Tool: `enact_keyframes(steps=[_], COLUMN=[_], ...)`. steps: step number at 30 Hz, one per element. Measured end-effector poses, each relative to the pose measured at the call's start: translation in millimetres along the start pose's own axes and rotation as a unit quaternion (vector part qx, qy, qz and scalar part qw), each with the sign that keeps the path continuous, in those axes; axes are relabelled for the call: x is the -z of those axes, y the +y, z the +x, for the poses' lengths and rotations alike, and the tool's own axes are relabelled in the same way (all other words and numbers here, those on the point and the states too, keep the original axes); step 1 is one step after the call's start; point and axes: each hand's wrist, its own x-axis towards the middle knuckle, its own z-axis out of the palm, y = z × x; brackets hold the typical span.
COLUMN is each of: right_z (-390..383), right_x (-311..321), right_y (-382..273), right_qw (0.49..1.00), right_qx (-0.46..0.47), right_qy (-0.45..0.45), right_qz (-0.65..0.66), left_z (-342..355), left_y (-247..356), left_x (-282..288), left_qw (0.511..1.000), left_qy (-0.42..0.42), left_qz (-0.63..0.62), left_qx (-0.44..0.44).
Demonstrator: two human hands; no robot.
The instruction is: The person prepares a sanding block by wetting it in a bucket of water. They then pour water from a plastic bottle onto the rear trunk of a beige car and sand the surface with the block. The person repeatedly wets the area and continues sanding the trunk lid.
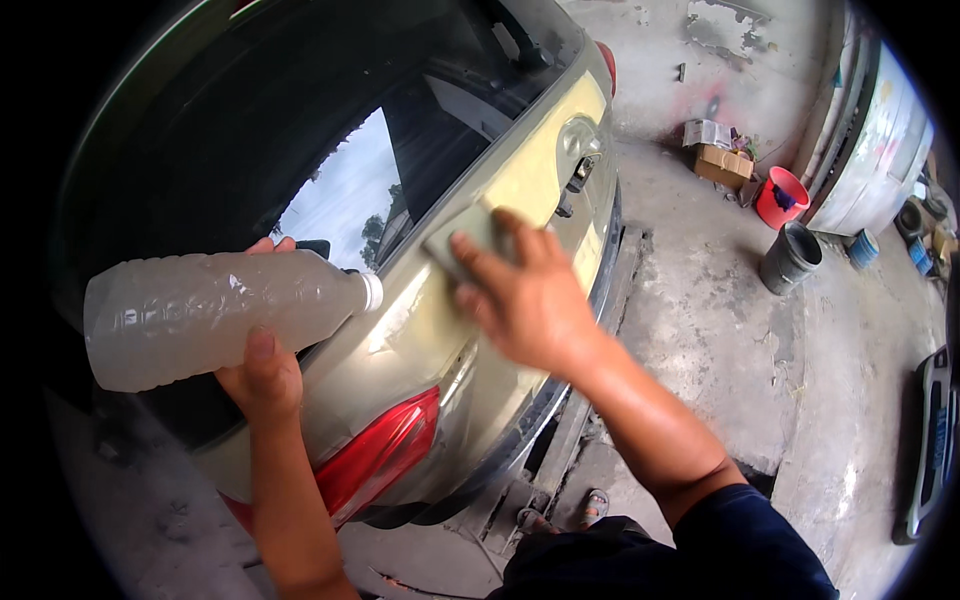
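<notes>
A large clear plastic bottle (200, 315) with cloudy liquid and a white cap lies sideways in my left hand (265, 370), above the tailgate's lower left. My right hand (525, 300) presses a thin grey-green sanding pad (450, 236) on the rear of a champagne-coloured car (480, 420), below the dark rear window (230, 130). Pale yellow patches (535, 160) cover part of the panel around the pad and further up. The red tail light (375, 450) is below my left hand's side of the panel.
Concrete floor (700, 350) runs right of the car, with a black bucket (790, 258), red bucket (783, 195), cardboard box (722, 165) and blue cans (865, 250) near the wall. A loose bumper (925, 440) stands at the far right. My sandalled feet (595, 505) show below.
</notes>
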Motion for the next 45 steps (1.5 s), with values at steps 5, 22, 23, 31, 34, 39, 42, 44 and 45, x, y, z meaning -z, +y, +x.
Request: enact_keyframes(steps=[5, 22, 23, 31, 34, 39, 42, 44, 45], right_z=[4, 60, 46, 58, 50, 33, 71, 67, 61], right_x=[5, 18, 11, 18, 13, 5, 23, 18, 15], right_y=[-1, 73, 49, 89, 75, 36, 122, 108, 96], right_qw=[0.999, 0.993, 0.993, 0.994, 0.993, 0.994, 0.993, 0.994, 0.993], right_qx=[0.026, 0.027, 0.061, 0.027, 0.031, 0.066, 0.039, 0.033, 0.03], right_qy=[-0.037, -0.083, -0.078, -0.073, -0.081, -0.079, -0.055, -0.072, -0.081], right_qz=[0.011, -0.076, -0.06, -0.076, -0.077, -0.024, -0.092, -0.081, -0.077], left_z=[0, 2, 2, 0, 1, -7, -3, -3, -2], left_y=[-4, -4, -5, -11, -8, -12, -12, -10, -10], left_x=[12, -1, 2, 7, 6, 19, 7, 6, 5], left_qw=[1.0, 1.0, 1.0, 0.999, 1.0, 0.999, 0.999, 0.999, 0.999], left_qy=[-0.019, -0.013, -0.017, -0.029, -0.031, -0.029, -0.034, -0.034, -0.033], left_qz=[-0.003, 0.01, 0.014, -0.006, -0.003, 0.033, 0.019, 0.022, 0.023], left_qx=[-0.003, -0.009, -0.01, -0.016, -0.004, 0.001, 0.006, 0.007, 0.005])
